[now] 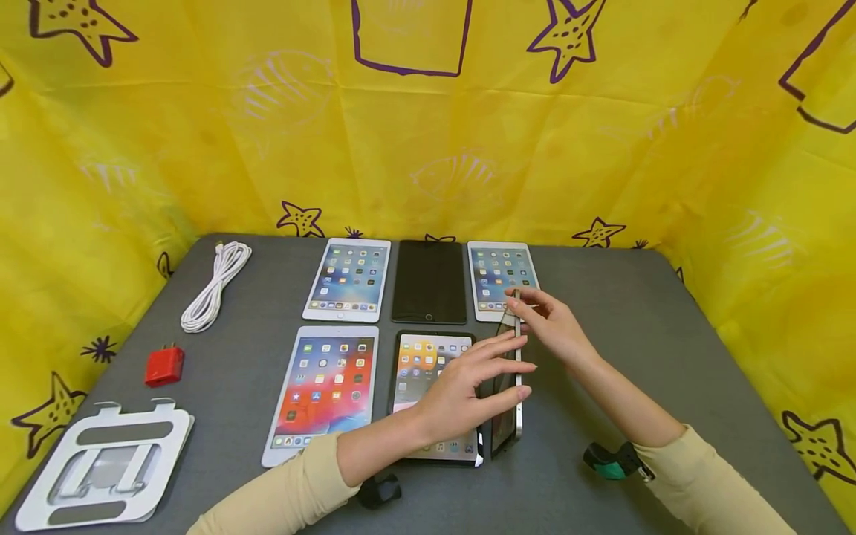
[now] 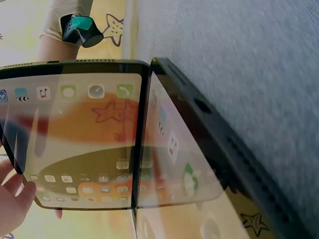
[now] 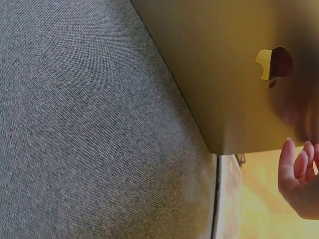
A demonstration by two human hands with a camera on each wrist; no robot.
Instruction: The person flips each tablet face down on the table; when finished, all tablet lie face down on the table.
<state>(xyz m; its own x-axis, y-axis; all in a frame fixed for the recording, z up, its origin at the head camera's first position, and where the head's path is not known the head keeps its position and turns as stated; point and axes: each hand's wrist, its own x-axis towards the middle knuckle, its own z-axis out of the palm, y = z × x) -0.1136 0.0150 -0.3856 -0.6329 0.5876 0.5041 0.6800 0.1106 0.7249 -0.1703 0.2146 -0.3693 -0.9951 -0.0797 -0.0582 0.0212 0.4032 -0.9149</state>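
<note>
A tablet (image 1: 506, 405) stands on its long edge, nearly upright, beside a black-framed tablet (image 1: 428, 357) lying flat. Its back (image 3: 234, 99), with an apple logo, faces the right side. My right hand (image 1: 551, 323) pinches its far top corner between thumb and fingers. My left hand (image 1: 461, 386) reaches over the flat tablet, and its extended fingers touch the upright one's upper edge. In the left wrist view the upright tablet's lit screen (image 2: 75, 134) shows app icons. The left hand's fingers are not seen there.
Around lie white tablets (image 1: 324, 394), (image 1: 349, 279), (image 1: 501, 275) and a dark-screened tablet (image 1: 429, 282). On the left are a coiled white cable (image 1: 215, 286), a red charger plug (image 1: 163, 365) and a folded white stand (image 1: 103, 468). Yellow cloth (image 1: 401, 148) rises behind the grey table (image 1: 635, 312).
</note>
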